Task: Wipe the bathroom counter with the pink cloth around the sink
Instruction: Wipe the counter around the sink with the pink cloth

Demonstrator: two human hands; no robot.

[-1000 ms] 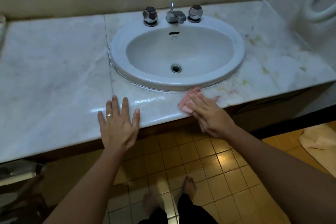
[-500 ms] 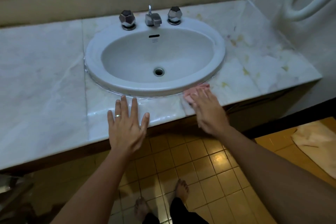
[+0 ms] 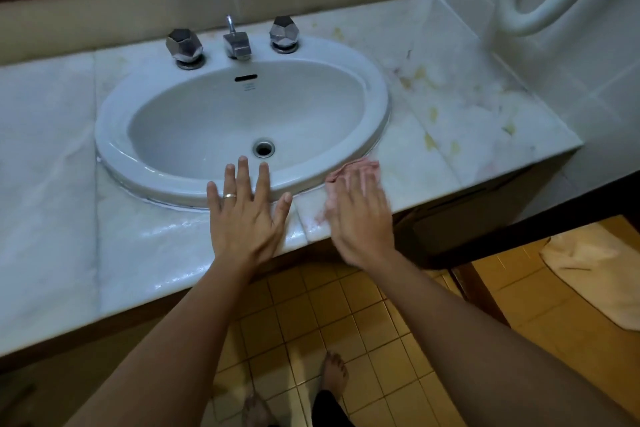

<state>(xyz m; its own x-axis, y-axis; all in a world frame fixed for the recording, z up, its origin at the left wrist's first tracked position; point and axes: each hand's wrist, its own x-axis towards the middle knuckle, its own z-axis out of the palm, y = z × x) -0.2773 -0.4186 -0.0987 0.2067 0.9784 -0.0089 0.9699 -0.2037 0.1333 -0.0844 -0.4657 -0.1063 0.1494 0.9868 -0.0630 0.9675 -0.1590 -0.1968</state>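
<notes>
At 4 o'clock of the sink (image 3: 110, 135), right hand (image 3: 360, 215) presses pink cloth (image 3: 348, 170) flat-fingered on the counter (image 3: 52, 149); left hand (image 3: 242, 218) lies spread at 6 o'clock. Front strip looks wiped; stains (image 3: 431, 140) at 3 o'clock remain.

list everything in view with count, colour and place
counter: 1, white marble, along the wall
sink: 1, white, set in counter
tap handles: 2, chrome, behind basin
spout: 1, chrome, between handles
drain: 1, metal, basin bottom
pink cloth: 1, pink, counter at sink's front right
stains: several, yellowish, counter right of sink
floor tiles: many, yellow, below counter
floor cloth: 1, cream, far right
rail: 1, white, upper right wall
ring: 1, silver, left hand
feet: 2, bare, on tiles
left hand: 1, fingers straight, over counter front and sink rim
right hand: 1, flat on pink cloth
</notes>
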